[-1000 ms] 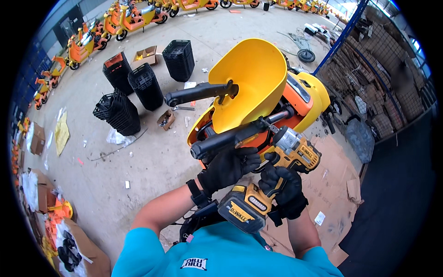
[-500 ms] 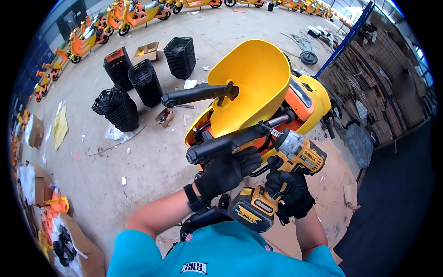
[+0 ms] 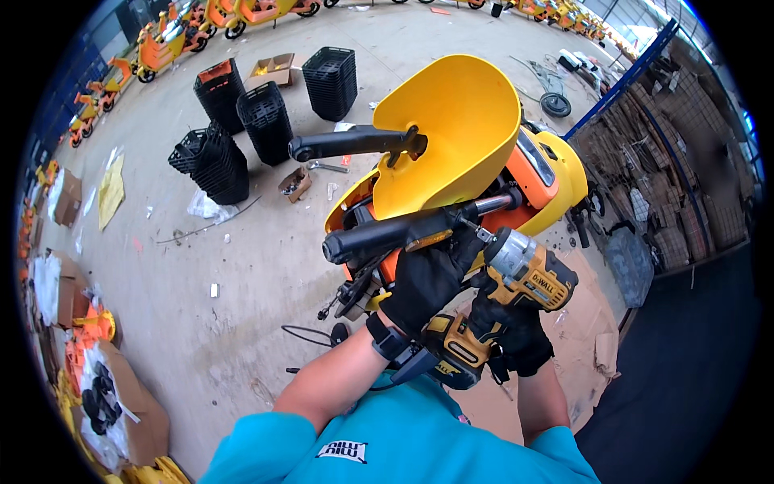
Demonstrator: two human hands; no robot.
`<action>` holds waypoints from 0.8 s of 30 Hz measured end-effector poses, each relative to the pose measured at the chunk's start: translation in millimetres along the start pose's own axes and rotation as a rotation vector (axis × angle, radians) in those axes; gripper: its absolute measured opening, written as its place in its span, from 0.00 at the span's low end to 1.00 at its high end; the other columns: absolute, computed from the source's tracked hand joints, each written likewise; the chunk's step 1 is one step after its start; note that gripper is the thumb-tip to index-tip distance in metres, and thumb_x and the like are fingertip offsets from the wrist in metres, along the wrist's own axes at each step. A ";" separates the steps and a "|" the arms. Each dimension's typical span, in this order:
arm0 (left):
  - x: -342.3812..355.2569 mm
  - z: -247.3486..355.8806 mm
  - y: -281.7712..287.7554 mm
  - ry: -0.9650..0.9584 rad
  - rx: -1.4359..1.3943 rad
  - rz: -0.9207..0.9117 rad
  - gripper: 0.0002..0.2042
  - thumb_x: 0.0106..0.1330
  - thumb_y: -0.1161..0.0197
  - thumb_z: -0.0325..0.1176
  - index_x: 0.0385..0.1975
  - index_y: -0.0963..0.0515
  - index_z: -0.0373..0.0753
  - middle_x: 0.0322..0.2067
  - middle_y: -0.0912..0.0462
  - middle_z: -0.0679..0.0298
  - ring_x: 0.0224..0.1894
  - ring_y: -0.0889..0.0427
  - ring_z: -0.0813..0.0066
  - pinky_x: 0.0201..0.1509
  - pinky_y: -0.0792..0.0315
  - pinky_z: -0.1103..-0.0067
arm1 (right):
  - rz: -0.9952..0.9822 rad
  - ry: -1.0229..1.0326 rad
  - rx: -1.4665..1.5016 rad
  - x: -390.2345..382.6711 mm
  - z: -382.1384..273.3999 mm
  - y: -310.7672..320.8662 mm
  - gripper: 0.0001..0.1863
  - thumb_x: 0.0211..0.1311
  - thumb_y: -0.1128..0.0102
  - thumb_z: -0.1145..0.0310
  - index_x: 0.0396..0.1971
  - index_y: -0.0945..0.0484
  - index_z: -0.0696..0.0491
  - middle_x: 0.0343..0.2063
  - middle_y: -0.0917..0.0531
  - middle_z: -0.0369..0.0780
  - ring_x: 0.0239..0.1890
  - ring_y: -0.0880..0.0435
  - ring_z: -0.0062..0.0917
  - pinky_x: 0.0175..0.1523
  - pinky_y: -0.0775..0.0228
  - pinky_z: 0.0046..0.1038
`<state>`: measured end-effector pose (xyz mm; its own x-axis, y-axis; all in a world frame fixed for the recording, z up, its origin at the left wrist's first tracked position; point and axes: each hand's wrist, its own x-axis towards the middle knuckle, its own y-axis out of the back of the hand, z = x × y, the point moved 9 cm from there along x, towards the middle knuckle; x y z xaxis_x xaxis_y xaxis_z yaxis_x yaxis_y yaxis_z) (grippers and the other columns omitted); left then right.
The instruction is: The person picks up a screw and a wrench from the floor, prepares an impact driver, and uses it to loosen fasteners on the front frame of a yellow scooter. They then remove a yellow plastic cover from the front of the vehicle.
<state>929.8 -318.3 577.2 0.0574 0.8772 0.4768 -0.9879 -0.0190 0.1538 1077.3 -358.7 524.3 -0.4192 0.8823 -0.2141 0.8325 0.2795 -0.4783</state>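
While the gloved right hand (image 3: 512, 329) curls round the grip of a chunky yellow-and-black impact wrench (image 3: 530, 273) near a black fork tube (image 3: 387, 235) and smooth, curved yellow shell (image 3: 463, 121), the left hand (image 3: 429, 284) lies by that tube, its closure hidden.

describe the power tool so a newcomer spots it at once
Find the large scooped yellow panel. Below its right side, the right hand grips the power tool, whose silver nose and yellow body set it apart from the black tube alongside.
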 end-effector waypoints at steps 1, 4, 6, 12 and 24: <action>1.5 -2.7 0.4 0.078 -0.225 0.017 0.19 0.77 0.56 0.35 0.64 0.41 0.35 0.62 0.32 0.49 0.62 0.27 0.60 0.69 0.33 0.63 | -0.029 0.004 -0.007 -1.6 2.3 2.7 0.23 0.57 0.34 0.75 0.52 0.31 0.60 0.29 0.22 0.38 0.30 0.20 0.21 0.36 0.24 0.22; -3.6 -27.5 -8.7 0.310 -1.270 0.110 0.20 0.76 0.51 0.40 0.59 0.33 0.32 0.59 0.27 0.54 0.59 0.25 0.63 0.64 0.28 0.74 | -0.034 -0.003 0.019 -10.8 7.9 10.1 0.26 0.57 0.32 0.74 0.54 0.31 0.60 0.34 0.20 0.40 0.35 0.18 0.21 0.39 0.22 0.22; -6.0 -33.4 -14.3 0.374 -1.651 0.127 0.20 0.76 0.52 0.39 0.59 0.34 0.30 0.58 0.28 0.51 0.57 0.23 0.60 0.62 0.26 0.75 | -0.034 0.018 0.026 -16.2 7.6 12.6 0.28 0.57 0.31 0.72 0.56 0.32 0.60 0.39 0.20 0.42 0.38 0.18 0.22 0.42 0.21 0.23; -21.6 -46.1 -28.1 0.612 -1.759 0.123 0.19 0.76 0.52 0.39 0.57 0.30 0.31 0.50 0.21 0.52 0.55 0.21 0.59 0.62 0.26 0.70 | -0.073 0.077 -0.014 -23.5 9.8 17.2 0.32 0.56 0.29 0.70 0.59 0.33 0.59 0.47 0.21 0.44 0.43 0.18 0.23 0.48 0.21 0.25; -45.9 -62.1 -27.8 0.615 -1.263 0.041 0.16 0.75 0.48 0.41 0.51 0.24 0.35 0.38 0.20 0.66 0.41 0.21 0.82 0.46 0.26 0.85 | 0.024 -0.069 0.075 -39.0 41.9 33.5 0.22 0.58 0.32 0.76 0.51 0.28 0.54 0.43 0.19 0.40 0.47 0.16 0.28 0.52 0.20 0.33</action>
<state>945.7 -328.2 497.3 0.2788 0.9596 -0.0386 -0.4677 0.1006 -0.8782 1106.4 -399.6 481.0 -0.4254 0.8597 -0.2829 0.8143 0.2271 -0.5342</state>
